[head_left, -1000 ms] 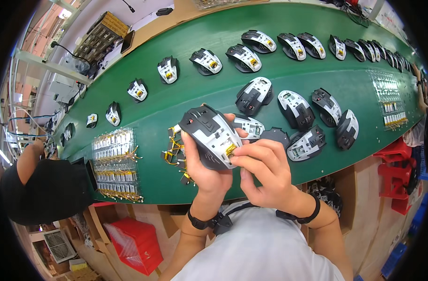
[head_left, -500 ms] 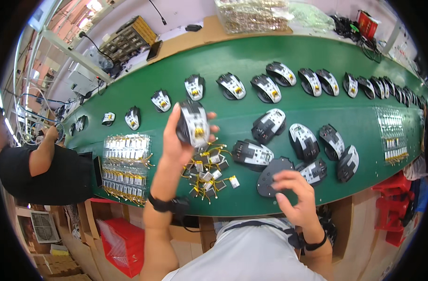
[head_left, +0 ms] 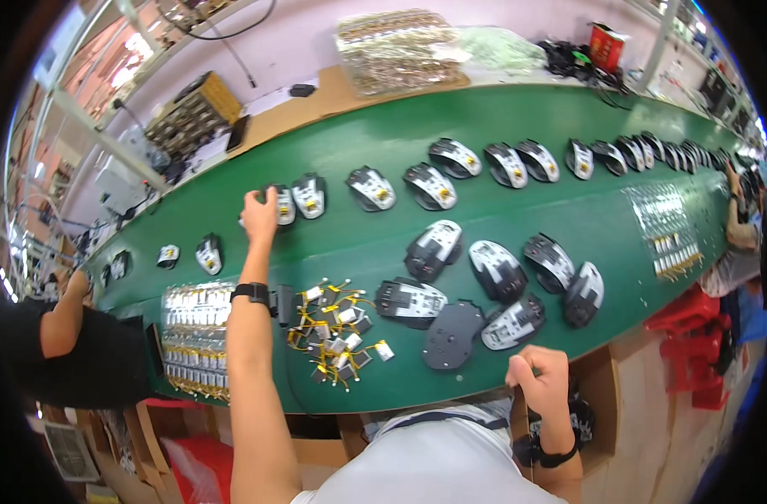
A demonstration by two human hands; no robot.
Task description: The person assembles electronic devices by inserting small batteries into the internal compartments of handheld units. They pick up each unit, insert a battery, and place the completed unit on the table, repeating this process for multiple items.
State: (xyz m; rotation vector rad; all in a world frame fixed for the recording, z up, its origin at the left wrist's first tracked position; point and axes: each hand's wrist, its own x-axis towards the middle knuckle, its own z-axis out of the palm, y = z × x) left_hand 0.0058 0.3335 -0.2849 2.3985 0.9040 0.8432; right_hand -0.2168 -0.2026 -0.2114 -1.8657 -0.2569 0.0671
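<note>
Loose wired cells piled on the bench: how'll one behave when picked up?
Yellow leads likely floppy: thin, bent every way. Probably snags its neighbours, since leads cross one another. Cells look flat and blocky, so unlikely to roll.

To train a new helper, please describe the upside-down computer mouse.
On the green workbench, find the loose pile of battery cells. Right of it is a cluster of computer mice. The upside-down mouse lies at the cluster's near edge, alone showing a flat, dark underside.

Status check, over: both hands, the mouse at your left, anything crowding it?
Left hand on a mouse, full grip unclear. Right hand curled, nothing visible in it. Neighbouring mouse close on that mouse's right.
</note>
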